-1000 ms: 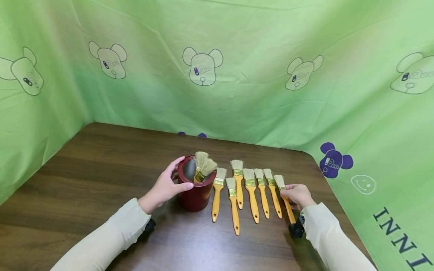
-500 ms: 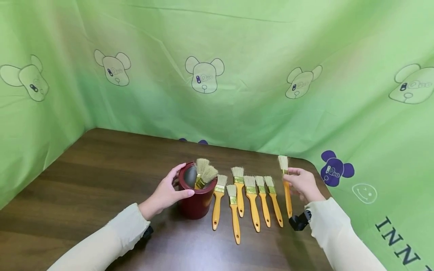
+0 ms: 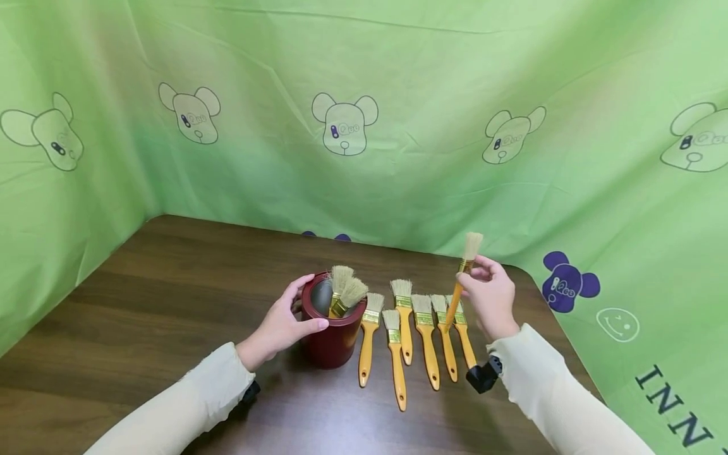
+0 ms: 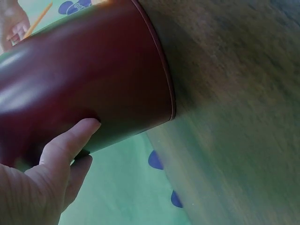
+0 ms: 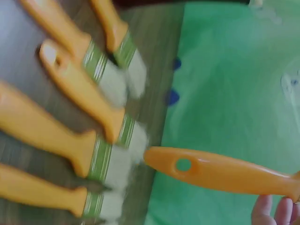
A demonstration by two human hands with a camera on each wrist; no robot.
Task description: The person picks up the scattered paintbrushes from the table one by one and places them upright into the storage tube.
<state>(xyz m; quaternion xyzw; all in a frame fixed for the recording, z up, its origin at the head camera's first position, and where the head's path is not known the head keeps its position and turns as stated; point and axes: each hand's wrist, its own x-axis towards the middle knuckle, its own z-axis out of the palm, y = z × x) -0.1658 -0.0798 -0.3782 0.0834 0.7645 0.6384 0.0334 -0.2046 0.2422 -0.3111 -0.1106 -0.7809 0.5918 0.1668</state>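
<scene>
My left hand [image 3: 281, 325] holds a dark red cylindrical pot [image 3: 331, 344] by its rim, thumb on the near side and fingers behind. In the left wrist view, fingers curve against the pot's smooth wall [image 4: 84, 79]. Bristle-up in the pot stand paintbrushes [image 3: 351, 294], next to a grey rounded shape [image 3: 321, 296]. My right hand [image 3: 490, 292] pinches another paintbrush [image 3: 455, 302] near its metal band, bristles up and handle slanting down left. This handle overlaps the rightmost brushes on the table in the head view; the right wrist view shows its holed end.
Several paintbrushes [image 3: 428, 354] with yellow handles lie in a rough row between the pot and my right hand, bristles away from me. They rest on a dark wooden table [image 3: 170, 303]. A green printed cloth [image 3: 398, 183] hangs behind and at the sides.
My right hand has lifted the rightmost paintbrush off the table, raised it, and moved it left over the row, tilting its handle. The left hand stays on the pot.
</scene>
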